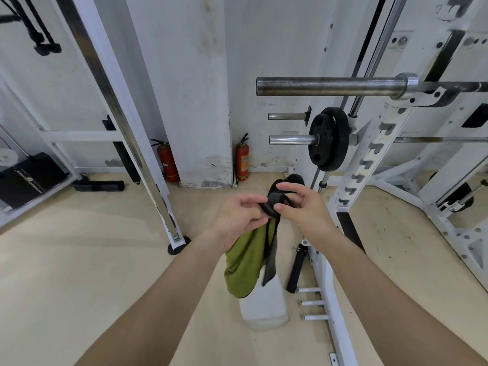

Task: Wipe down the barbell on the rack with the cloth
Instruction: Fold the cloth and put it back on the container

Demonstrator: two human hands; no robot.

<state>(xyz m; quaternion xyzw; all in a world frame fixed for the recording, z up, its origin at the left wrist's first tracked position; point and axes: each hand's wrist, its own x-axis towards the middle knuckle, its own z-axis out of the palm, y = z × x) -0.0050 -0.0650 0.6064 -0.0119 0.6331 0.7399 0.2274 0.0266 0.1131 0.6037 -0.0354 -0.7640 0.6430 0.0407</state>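
Green-and-black cloth (247, 260) hanging between both hands, well below the barbell (327, 86). Left hand (239, 217) pinching the bunched top edge, right hand (298, 204) gripping the black folds, fingers curled. Probably readying the cloth, wiping not yet begun. Needing next a lift up and right to the bare sleeve end. Open air leftward of that end; weight plate (328, 138) and rack upright (369, 159) crowding just beneath.

Two bare forearms enter from about five and seven o'clock, with no sleeves, gloves, watch or rings on them (nothing is worn as far as the frame shows). The left hand (239, 216) and right hand (301, 204) have short, plain, unpainted nails and slim fingers.
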